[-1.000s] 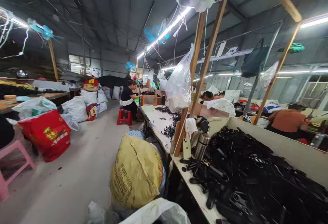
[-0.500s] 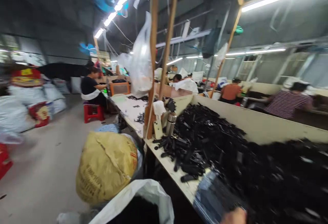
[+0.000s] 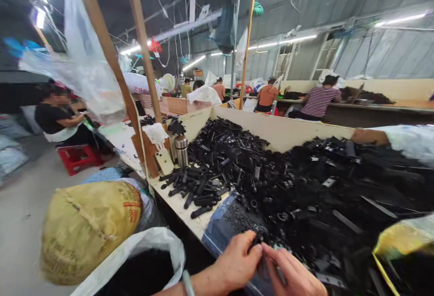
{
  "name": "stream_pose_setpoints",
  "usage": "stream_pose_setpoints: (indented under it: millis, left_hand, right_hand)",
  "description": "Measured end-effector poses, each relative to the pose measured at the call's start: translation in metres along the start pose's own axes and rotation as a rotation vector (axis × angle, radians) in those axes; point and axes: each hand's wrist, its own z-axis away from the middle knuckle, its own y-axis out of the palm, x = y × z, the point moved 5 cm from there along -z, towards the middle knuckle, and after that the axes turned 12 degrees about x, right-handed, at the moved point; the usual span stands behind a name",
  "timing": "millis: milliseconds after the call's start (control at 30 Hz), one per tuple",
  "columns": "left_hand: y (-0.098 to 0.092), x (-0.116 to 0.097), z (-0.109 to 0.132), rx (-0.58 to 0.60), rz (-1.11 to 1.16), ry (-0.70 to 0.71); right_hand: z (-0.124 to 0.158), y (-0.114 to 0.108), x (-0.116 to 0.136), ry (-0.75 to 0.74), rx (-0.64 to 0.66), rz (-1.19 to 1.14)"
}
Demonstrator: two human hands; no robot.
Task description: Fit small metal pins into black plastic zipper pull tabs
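My left hand (image 3: 237,260), with a pale bangle (image 3: 188,282) on its wrist, is closed around a small black part (image 3: 257,240) near the bottom centre. Close against it, my right hand (image 3: 291,269) pinches at the same part with its fingertips. Beneath both hands lies a dark mat with blue taped edges (image 3: 220,221), strewn with tiny black bits. A large heap of black plastic parts (image 3: 237,165) spreads behind and to the right of my hands.
A steel flask (image 3: 181,150) and a phone (image 3: 164,161) stand by wooden posts. An open white sack (image 3: 162,241) and a yellow sack (image 3: 91,228) are left of the table. A yellow-edged bag (image 3: 396,241) sits right. Seated people work beyond.
The view has swung right, so the posts and sacks sit further left. Both hands are now visible together at the black part; before, only one blurred hand showed at the bottom edge.
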Motion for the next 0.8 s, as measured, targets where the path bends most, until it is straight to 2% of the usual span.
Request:
stream_pose_setpoints:
  millis: [167,233,333,433,567,667,800]
  left_hand:
    - [0.006,0.005,0.001,0.039,-0.011,-0.017]
    - [0.009,0.007,0.002,0.069,0.026,-0.041]
    - [0.007,0.010,0.006,0.090,0.112,-0.072]
    - [-0.002,0.017,0.011,0.080,0.195,-0.086]
    - [-0.018,0.040,0.020,0.030,0.260,-0.116]
    - [-0.029,0.058,0.026,0.001,0.282,-0.134]
    - [-0.039,0.077,0.031,0.041,0.259,-0.145]
  right_hand:
    - [-0.013,-0.016,0.010,0.055,0.018,-0.080]
    - [-0.014,-0.020,0.009,0.105,0.076,-0.134]
    - [-0.006,-0.020,0.005,0.216,0.176,-0.267]
    - [0.004,-0.020,0.005,0.273,0.146,-0.299]
    - [0.002,-0.003,0.021,0.232,0.201,-0.394]
    - [-0.008,0.015,0.031,0.295,0.197,-0.513]
    - [-0.019,0.031,0.040,0.320,0.201,-0.440]
